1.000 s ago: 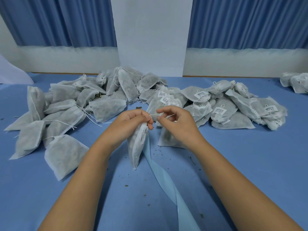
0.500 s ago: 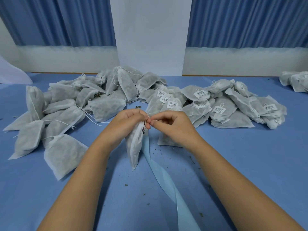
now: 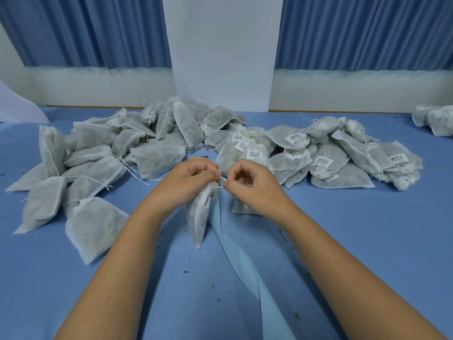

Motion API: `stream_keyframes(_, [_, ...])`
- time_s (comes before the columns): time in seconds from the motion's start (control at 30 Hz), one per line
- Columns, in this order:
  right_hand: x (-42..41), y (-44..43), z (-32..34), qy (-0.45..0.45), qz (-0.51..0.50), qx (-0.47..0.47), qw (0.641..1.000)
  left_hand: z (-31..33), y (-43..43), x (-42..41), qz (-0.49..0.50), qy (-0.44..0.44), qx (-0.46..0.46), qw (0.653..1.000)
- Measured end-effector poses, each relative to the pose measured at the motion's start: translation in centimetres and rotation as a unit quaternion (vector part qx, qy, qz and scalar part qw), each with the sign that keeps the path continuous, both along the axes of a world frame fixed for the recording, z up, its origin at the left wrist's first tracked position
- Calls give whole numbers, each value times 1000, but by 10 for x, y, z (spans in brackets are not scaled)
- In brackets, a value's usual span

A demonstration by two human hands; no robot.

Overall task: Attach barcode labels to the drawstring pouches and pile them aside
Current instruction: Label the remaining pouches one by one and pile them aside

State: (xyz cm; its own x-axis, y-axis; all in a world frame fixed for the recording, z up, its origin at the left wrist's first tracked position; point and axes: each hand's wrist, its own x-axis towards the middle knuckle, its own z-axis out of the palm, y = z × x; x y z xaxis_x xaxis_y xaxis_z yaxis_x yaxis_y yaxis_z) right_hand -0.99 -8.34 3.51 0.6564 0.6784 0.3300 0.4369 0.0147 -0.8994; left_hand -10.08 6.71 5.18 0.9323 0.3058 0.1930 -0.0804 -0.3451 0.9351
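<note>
A pale blue strip (image 3: 247,261) runs from the near edge of the blue table (image 3: 367,253) up toward the hands, with dark crumbs scattered around it. Just past it, the left hand (image 3: 186,180) has its fingers curled round the neck of a drawstring pouch (image 3: 198,217), which hangs upright with its bottom corner at the table. The right hand (image 3: 255,187), fingers curled in, pinches the white drawstring (image 3: 221,179) beside the neck, where a barcode label (image 3: 213,192) shows. Farther left lies a heap of unlabelled pouches (image 3: 98,165); farther right, a pile of labelled pouches (image 3: 328,158). Blue curtains (image 3: 85,30) hang at the far wall.
</note>
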Motion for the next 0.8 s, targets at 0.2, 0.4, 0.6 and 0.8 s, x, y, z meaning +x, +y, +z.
stream_keyframes(0.2, [2, 0, -1, -19, 23, 34, 999, 0, 0, 0, 15, 11, 12, 1000])
stream_keyframes(0.4, [1, 0, 0, -45, 4, 14, 999, -2, 3, 0, 1, 15, 25, 1000])
stream_keyframes(0.6, [1, -1, 4, 3, 13, -53, 999, -1, 2, 0, 31, 34, 71, 996])
stream_keyframes(0.8, [5, -3, 8, 94, 44, -81, 991, -1, 4, -3, 36, 31, 79, 996])
